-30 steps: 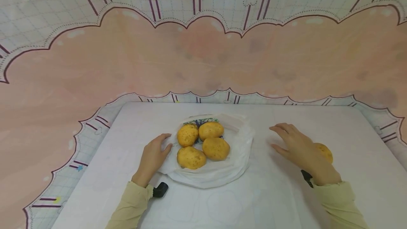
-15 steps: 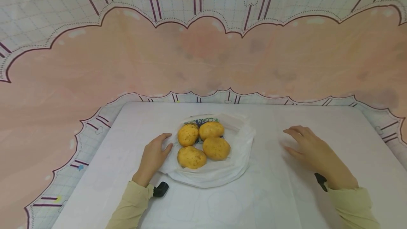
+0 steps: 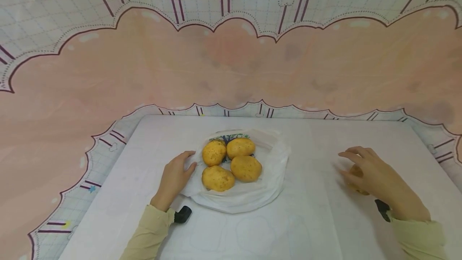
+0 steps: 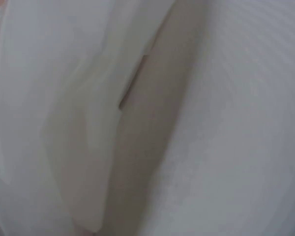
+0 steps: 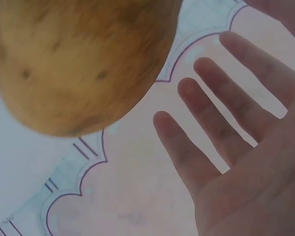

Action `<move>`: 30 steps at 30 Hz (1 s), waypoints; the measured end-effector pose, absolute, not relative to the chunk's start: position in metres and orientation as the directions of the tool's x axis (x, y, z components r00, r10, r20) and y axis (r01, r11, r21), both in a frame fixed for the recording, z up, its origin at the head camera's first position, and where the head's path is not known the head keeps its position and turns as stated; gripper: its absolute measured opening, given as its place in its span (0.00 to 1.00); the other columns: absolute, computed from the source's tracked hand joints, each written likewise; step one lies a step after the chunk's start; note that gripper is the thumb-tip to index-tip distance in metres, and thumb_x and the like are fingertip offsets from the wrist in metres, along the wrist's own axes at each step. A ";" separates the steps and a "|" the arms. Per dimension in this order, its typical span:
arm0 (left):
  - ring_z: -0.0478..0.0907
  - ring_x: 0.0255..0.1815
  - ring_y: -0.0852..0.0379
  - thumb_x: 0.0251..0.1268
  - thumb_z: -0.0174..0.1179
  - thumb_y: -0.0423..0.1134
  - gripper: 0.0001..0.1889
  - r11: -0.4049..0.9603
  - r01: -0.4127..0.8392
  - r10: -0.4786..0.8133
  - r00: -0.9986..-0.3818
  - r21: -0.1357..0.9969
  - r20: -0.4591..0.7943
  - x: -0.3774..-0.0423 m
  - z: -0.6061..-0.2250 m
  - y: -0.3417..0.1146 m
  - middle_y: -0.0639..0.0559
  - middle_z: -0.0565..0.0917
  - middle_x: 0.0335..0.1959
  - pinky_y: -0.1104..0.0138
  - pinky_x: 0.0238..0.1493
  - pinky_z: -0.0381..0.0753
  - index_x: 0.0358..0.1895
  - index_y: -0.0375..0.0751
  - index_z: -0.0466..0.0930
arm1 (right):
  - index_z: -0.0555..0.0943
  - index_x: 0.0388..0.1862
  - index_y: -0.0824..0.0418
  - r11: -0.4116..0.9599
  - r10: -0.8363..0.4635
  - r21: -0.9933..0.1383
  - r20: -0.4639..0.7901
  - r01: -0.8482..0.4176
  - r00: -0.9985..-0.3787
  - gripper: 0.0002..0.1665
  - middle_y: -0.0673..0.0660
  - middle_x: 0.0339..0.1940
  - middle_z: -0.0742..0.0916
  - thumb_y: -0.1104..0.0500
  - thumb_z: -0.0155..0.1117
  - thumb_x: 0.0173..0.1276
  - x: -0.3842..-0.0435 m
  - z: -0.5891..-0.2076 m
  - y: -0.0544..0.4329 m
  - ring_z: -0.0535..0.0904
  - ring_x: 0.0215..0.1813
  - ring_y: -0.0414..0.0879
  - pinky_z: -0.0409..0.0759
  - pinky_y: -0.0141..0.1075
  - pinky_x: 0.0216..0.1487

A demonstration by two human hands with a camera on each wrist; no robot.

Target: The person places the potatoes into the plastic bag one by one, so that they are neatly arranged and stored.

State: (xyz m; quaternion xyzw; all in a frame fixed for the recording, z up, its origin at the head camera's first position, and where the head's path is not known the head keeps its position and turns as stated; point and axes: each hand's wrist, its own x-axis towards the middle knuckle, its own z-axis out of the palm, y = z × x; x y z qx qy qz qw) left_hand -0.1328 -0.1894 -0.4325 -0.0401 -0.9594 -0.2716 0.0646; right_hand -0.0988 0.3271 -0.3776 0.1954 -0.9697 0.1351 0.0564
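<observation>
Several yellow potatoes lie together on a white plastic bag with a green and blue print, left of the table's middle. My left hand rests at the bag's left edge, thumb and fingers apart; in the left wrist view only the pale bag's folds show. Over at the right, my right hand hovers above a single potato, mostly covered by it in the head view. The right wrist view has this potato large and close, with the fingers straight, spread and apart from it.
A white-covered table bears everything. Behind it and along its sides hangs a peach and white patterned cloth. Black wrist-worn devices sit below both wrists.
My right hand has moved right. The single potato showed behind it, then was hidden, and now appears between thumb and fingers. My left hand and the bag's potatoes stay put.
</observation>
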 end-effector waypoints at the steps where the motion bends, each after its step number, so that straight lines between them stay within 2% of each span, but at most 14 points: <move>1: 0.75 0.65 0.39 0.66 0.64 0.35 0.21 0.849 0.113 0.042 -0.988 0.515 0.147 -0.133 -0.432 -0.190 0.37 0.80 0.61 0.46 0.65 0.75 0.61 0.34 0.77 | 0.79 0.60 0.62 0.891 -0.356 -0.245 0.147 -0.383 -0.923 0.28 0.64 0.60 0.77 0.55 0.73 0.61 -0.099 -0.378 0.329 0.68 0.61 0.64 0.76 0.65 0.50; 10: 0.76 0.64 0.38 0.66 0.64 0.35 0.21 0.851 0.121 0.044 -0.986 0.511 0.161 -0.133 -0.431 -0.190 0.37 0.81 0.61 0.46 0.64 0.75 0.61 0.34 0.77 | 0.80 0.59 0.64 0.914 -0.295 -0.274 0.059 -0.299 -0.954 0.34 0.68 0.62 0.76 0.43 0.72 0.62 -0.097 -0.379 0.338 0.66 0.63 0.67 0.70 0.69 0.56; 18: 0.76 0.64 0.39 0.66 0.64 0.35 0.21 0.851 0.116 0.038 -0.986 0.512 0.160 -0.132 -0.433 -0.190 0.37 0.81 0.60 0.47 0.64 0.75 0.61 0.34 0.77 | 0.79 0.60 0.66 0.928 -0.246 -0.299 -0.046 -0.221 -0.968 0.41 0.71 0.62 0.74 0.37 0.71 0.60 -0.095 -0.382 0.343 0.64 0.63 0.69 0.70 0.71 0.56; 25: 0.76 0.64 0.38 0.66 0.64 0.35 0.21 0.847 0.122 0.040 -0.985 0.518 0.166 -0.132 -0.433 -0.190 0.37 0.81 0.60 0.46 0.64 0.75 0.61 0.34 0.78 | 0.77 0.60 0.68 0.929 -0.208 -0.327 -0.079 -0.172 -0.975 0.44 0.73 0.59 0.75 0.36 0.72 0.58 -0.095 -0.386 0.346 0.69 0.57 0.67 0.75 0.66 0.50; 30: 0.76 0.64 0.38 0.66 0.64 0.35 0.21 0.845 0.120 0.041 -0.986 0.522 0.160 -0.132 -0.432 -0.189 0.37 0.80 0.61 0.46 0.64 0.75 0.61 0.34 0.77 | 0.77 0.59 0.69 0.925 -0.198 -0.346 -0.083 -0.158 -0.977 0.43 0.74 0.58 0.77 0.38 0.73 0.58 -0.095 -0.386 0.348 0.72 0.54 0.66 0.76 0.63 0.48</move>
